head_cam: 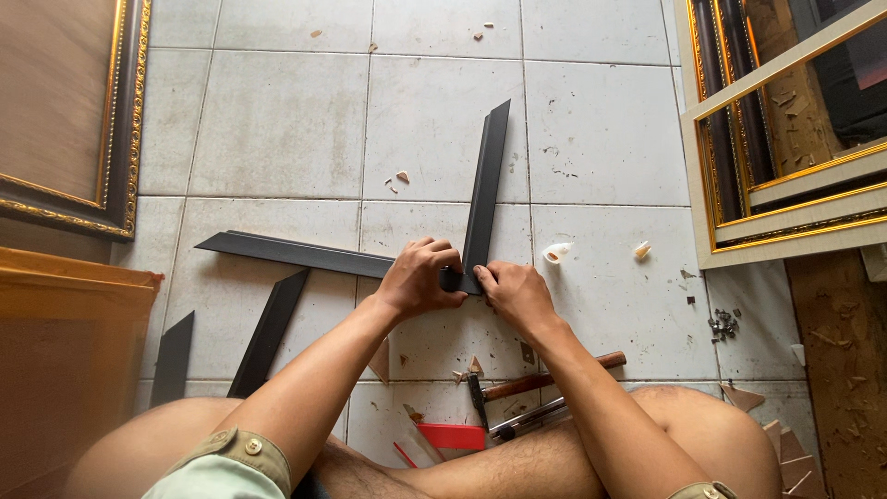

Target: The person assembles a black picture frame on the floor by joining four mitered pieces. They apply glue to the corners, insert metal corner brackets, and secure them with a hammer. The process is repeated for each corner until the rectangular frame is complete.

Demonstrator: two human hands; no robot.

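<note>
Two black mitred frame strips [484,189] [296,252], flat on floor tiles, ends meeting in a corner

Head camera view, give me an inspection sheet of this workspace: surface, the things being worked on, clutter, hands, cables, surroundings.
Surface: pale tiled floor, with small wood chips scattered on it.
Job's things: two black frame strips, horizontal strip and upright strip, mitred ends pressed together into a corner.
Clutter: hammer by the legs, red tool, two spare black strips, pile of small metal bits, two small pale pieces.
Hands: left hand and right hand both pinch the corner joint.
Cables: nothing seen.
Surroundings: gilded frame at left, stacked gold-edged frames at right, orange bin near left.
</note>
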